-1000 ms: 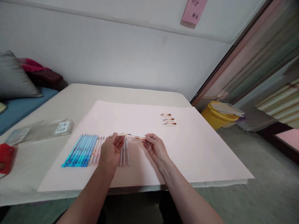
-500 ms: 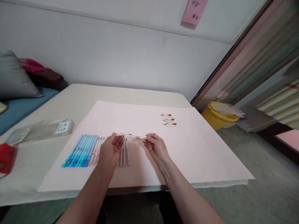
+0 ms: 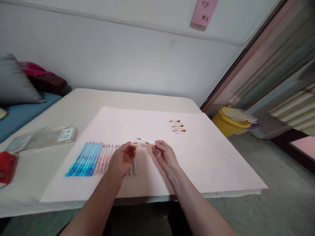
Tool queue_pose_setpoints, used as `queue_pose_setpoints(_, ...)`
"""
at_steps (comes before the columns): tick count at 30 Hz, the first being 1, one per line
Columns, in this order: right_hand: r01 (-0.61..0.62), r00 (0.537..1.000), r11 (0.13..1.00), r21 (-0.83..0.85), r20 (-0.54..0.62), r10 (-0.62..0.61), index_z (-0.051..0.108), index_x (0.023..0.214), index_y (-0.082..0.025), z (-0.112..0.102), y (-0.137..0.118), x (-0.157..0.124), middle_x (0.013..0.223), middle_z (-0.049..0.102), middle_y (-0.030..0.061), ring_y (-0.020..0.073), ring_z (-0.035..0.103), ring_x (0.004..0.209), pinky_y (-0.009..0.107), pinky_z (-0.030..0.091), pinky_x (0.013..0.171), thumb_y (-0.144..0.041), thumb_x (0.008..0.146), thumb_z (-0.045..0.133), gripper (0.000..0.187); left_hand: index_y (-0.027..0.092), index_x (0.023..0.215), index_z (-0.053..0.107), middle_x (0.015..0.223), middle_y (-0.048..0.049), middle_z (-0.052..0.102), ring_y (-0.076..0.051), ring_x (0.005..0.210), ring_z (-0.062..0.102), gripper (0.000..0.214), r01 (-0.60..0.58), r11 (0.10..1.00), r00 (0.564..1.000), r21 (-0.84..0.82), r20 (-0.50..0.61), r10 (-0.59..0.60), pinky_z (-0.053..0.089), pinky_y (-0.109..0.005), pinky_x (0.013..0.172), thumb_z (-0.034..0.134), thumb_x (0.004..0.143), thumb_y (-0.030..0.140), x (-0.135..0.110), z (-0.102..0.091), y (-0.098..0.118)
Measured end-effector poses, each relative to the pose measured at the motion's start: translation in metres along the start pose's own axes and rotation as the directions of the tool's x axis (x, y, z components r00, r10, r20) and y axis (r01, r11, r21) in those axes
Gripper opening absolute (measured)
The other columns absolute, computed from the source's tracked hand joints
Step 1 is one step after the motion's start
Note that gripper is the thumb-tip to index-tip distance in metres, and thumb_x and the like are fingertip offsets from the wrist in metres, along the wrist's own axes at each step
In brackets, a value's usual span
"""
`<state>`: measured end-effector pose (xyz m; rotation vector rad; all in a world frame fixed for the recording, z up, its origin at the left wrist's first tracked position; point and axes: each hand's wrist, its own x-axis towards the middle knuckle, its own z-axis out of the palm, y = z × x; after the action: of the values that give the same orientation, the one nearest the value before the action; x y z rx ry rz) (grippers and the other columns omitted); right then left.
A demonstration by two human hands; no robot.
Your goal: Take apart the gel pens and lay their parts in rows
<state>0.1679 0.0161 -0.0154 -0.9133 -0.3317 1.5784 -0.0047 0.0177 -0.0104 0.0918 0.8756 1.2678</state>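
Between the thumb and fingers of my left hand [image 3: 123, 159] is a short pale pen barrel [image 3: 134, 145]; its other end is hidden in the hand. My right hand [image 3: 165, 155] pinches a white pen refill [image 3: 145, 140] with a dark tip pointing left. A patterned cream-and-brown pen part [image 3: 149, 143] lies just under the refill in the same fingers. Barrel and refill are apart, above the pink sheet [image 3: 157, 124]. Below my left hand are a row of pink pens [image 3: 104, 159] and some greyish pen pieces [image 3: 133, 168], partly covered by the hand.
Blue pens [image 3: 85, 159] lie side by side at the left of the sheet. Three brown-topped pen parts with refills [image 3: 179, 126] rest toward the back right. A clear plastic bag [image 3: 46, 137] and a red object [image 3: 7, 166] are at far left; a yellow bin [image 3: 221, 122] stands right.
The refill tip, formerly at the barrel's end, is now apart from it and tilted up to the left. My left hand has shifted slightly right and lower, covering more greyish pieces.
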Motion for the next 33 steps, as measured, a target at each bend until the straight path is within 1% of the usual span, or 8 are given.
queue_pose_setpoints(3, 0.002, 1.0, 1.0, 0.002, -0.002, -0.002, 0.061, 0.071, -0.015, -0.001, 0.002, 0.001, 0.057, 0.063, 0.0015, 0.0101, 0.061, 0.055, 0.017, 0.05, 0.053, -0.008, 0.062, 0.07, 0.014, 0.012, 0.08, 0.06, 0.082, -0.0089, 0.068, -0.01, 0.061, 0.061, 0.004, -0.047, 0.994, 0.999, 0.098, 0.015, 0.045, 0.048, -0.017, 0.049, 0.061, 0.076, 0.013, -0.002, 0.001, -0.012)
queue_pose_setpoints(7, -0.01, 1.0, 1.0, -0.022, -0.005, 0.01, 0.061, 0.072, -0.016, -0.001, 0.007, 0.002, 0.058, 0.063, 0.0009, 0.0106, 0.061, 0.057, 0.018, 0.049, 0.054, -0.01, 0.06, 0.072, 0.017, 0.013, 0.08, 0.062, 0.082, -0.0059, 0.066, -0.01, 0.066, 0.062, 0.011, -0.028, 0.99, 0.999, 0.141, 0.048, 0.021, 0.049, -0.017, 0.053, 0.067, 0.071, 0.013, -0.009, 0.004, -0.024)
queue_pose_setpoints(10, -0.014, 1.0, 0.998, -0.068, -0.006, 0.014, 0.061, 0.072, -0.017, -0.001, 0.01, 0.0, 0.059, 0.062, -0.0011, 0.009, 0.059, 0.056, 0.018, 0.046, 0.053, -0.013, 0.059, 0.073, 0.019, 0.014, 0.08, 0.063, 0.08, -0.0039, 0.065, -0.01, 0.068, 0.062, 0.016, -0.038, 0.983, 0.998, 0.181, 0.061, 0.028, 0.05, -0.018, 0.058, 0.071, 0.067, 0.013, -0.013, 0.008, -0.03)
queue_pose_setpoints(14, 0.004, 1.0, 0.989, -0.15, -0.004, -0.005, 0.061, 0.073, -0.018, 0.001, 0.012, -0.004, 0.067, 0.063, -0.002, 0.0085, 0.057, 0.06, 0.019, 0.043, 0.054, -0.018, 0.059, 0.073, 0.018, 0.014, 0.08, 0.064, 0.08, -0.0037, 0.065, -0.011, 0.07, 0.063, 0.019, -0.093, 0.964, 0.995, 0.247, 0.048, 0.084, 0.05, -0.02, 0.062, 0.073, 0.064, 0.015, -0.017, 0.012, -0.032)
queue_pose_setpoints(20, 0.006, 1.0, 0.988, -0.155, -0.029, -0.011, 0.062, 0.072, -0.018, 0.001, 0.011, -0.003, 0.064, 0.062, -0.0023, 0.0099, 0.059, 0.063, 0.019, 0.042, 0.055, -0.019, 0.057, 0.074, 0.019, 0.014, 0.079, 0.063, 0.075, -0.0032, 0.065, -0.011, 0.066, 0.063, 0.018, -0.091, 0.958, 0.995, 0.272, -0.01, 0.097, 0.05, -0.02, 0.06, 0.072, 0.064, 0.014, -0.014, 0.009, -0.033)
queue_pose_setpoints(26, 0.01, 0.999, 0.992, -0.125, -0.047, -0.016, 0.063, 0.072, -0.016, -0.001, 0.003, 0.001, 0.054, 0.057, -0.0031, 0.0073, 0.055, 0.051, 0.015, 0.04, 0.045, -0.015, 0.057, 0.075, 0.02, 0.013, 0.078, 0.061, 0.071, -0.0052, 0.065, -0.014, 0.066, 0.065, 0.012, -0.135, 0.975, 0.981, 0.179, -0.113, 0.156, 0.051, -0.021, 0.059, 0.066, 0.068, 0.009, -0.003, 0.003, -0.025)
queue_pose_setpoints(30, -0.062, 0.998, 0.993, -0.098, 0.011, 0.063, 0.062, 0.07, -0.014, 0.001, 0.002, 0.0, 0.054, 0.059, -0.0006, 0.0083, 0.057, 0.052, 0.015, 0.044, 0.048, -0.013, 0.058, 0.075, 0.018, 0.012, 0.079, 0.061, 0.072, -0.0077, 0.067, -0.015, 0.069, 0.066, 0.01, -0.17, 0.98, 0.974, 0.107, -0.13, 0.183, 0.053, -0.023, 0.062, 0.064, 0.07, 0.011, 0.003, 0.002, -0.015)
queue_pose_setpoints(33, -0.107, 0.992, 0.985, -0.138, 0.048, 0.115, 0.063, 0.069, -0.013, 0.001, 0.005, -0.001, 0.058, 0.062, 0.0024, 0.0088, 0.059, 0.052, 0.016, 0.045, 0.049, -0.014, 0.059, 0.075, 0.016, 0.012, 0.08, 0.061, 0.071, -0.0069, 0.067, -0.015, 0.068, 0.066, 0.012, -0.196, 0.975, 0.97, 0.107, -0.124, 0.209, 0.052, -0.023, 0.061, 0.064, 0.069, 0.012, 0.004, 0.003, -0.007)
